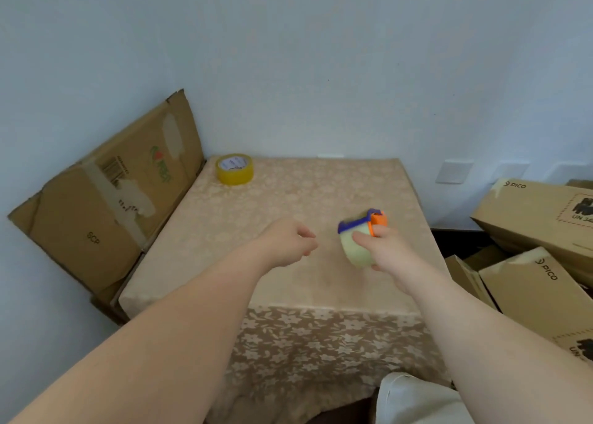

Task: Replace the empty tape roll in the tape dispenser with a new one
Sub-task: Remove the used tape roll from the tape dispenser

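My right hand (386,250) grips a tape dispenser (361,227) with a blue frame and an orange part, held just above the table's right side. A pale roll (354,248) sits inside the dispenser; it is blurred. My left hand (287,242) hovers to the dispenser's left with fingers curled in and nothing in it, a short gap away. A yellow tape roll (235,169) with a white label lies flat at the table's far left corner, well away from both hands.
The table (250,218) wears a beige floral cloth and stands against a pale wall. A flattened cardboard box (106,199) leans at its left. Stacked cardboard boxes (539,240) crowd the right side. Pale fabric (414,401) shows at the bottom edge.
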Action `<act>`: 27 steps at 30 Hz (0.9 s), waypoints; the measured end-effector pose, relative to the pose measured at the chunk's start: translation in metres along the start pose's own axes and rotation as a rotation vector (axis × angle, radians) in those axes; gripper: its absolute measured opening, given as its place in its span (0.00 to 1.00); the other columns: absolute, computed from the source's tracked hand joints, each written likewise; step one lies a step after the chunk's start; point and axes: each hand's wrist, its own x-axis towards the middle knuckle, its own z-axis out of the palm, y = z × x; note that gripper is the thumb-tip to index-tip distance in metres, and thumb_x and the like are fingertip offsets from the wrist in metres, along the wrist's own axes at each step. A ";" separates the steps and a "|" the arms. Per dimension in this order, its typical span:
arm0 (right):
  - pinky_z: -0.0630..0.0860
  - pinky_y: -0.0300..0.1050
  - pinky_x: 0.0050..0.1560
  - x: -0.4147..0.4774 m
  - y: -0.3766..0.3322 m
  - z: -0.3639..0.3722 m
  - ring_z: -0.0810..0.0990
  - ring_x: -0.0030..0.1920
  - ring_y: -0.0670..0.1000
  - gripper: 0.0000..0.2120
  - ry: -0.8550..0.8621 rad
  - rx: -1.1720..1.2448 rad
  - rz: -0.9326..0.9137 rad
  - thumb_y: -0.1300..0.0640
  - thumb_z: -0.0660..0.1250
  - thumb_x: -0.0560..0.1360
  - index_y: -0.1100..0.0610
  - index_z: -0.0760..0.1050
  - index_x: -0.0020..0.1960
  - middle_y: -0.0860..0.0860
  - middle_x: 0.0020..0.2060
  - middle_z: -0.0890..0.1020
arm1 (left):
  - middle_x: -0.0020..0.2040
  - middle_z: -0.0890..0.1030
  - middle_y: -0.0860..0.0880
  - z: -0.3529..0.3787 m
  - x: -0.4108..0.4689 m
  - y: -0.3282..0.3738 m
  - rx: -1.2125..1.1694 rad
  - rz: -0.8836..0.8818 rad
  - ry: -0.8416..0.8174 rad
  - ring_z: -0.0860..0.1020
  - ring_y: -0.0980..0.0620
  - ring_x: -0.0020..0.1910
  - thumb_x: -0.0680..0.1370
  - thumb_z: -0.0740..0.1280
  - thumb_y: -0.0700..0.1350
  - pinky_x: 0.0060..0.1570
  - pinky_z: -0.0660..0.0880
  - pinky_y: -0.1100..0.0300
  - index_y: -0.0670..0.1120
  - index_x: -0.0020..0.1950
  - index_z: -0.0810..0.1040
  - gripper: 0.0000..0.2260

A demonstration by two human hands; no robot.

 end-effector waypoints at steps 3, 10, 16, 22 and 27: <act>0.75 0.54 0.54 -0.017 -0.016 0.008 0.79 0.56 0.56 0.11 -0.127 0.250 0.081 0.54 0.65 0.76 0.54 0.76 0.57 0.55 0.55 0.81 | 0.52 0.79 0.48 -0.002 -0.014 0.005 -0.178 -0.060 -0.034 0.77 0.50 0.50 0.77 0.62 0.52 0.52 0.75 0.54 0.52 0.56 0.75 0.10; 0.77 0.56 0.51 -0.051 -0.036 0.017 0.81 0.56 0.58 0.16 -0.308 0.571 0.096 0.53 0.59 0.78 0.55 0.73 0.64 0.57 0.57 0.81 | 0.55 0.82 0.49 0.000 -0.044 0.013 -0.501 -0.045 -0.032 0.79 0.51 0.53 0.74 0.68 0.51 0.53 0.76 0.54 0.50 0.62 0.77 0.16; 0.77 0.57 0.51 -0.080 -0.048 0.013 0.81 0.52 0.59 0.15 -0.320 0.665 0.104 0.55 0.59 0.78 0.55 0.71 0.64 0.58 0.54 0.81 | 0.53 0.82 0.45 0.000 -0.072 0.028 -0.557 0.010 0.087 0.79 0.48 0.52 0.76 0.67 0.44 0.51 0.77 0.51 0.45 0.58 0.78 0.12; 0.78 0.58 0.54 -0.104 -0.054 -0.002 0.81 0.52 0.57 0.14 -0.338 0.560 0.101 0.53 0.64 0.77 0.53 0.74 0.62 0.56 0.52 0.82 | 0.59 0.81 0.44 -0.003 -0.094 0.037 -0.507 -0.024 -0.008 0.78 0.46 0.58 0.77 0.65 0.45 0.48 0.78 0.51 0.45 0.62 0.76 0.14; 0.80 0.52 0.47 -0.115 -0.057 -0.006 0.80 0.50 0.54 0.23 -0.149 0.368 0.037 0.50 0.70 0.72 0.53 0.67 0.64 0.54 0.51 0.79 | 0.58 0.81 0.45 -0.006 -0.108 0.046 -0.294 0.009 0.040 0.78 0.45 0.58 0.77 0.64 0.45 0.50 0.76 0.50 0.47 0.58 0.77 0.11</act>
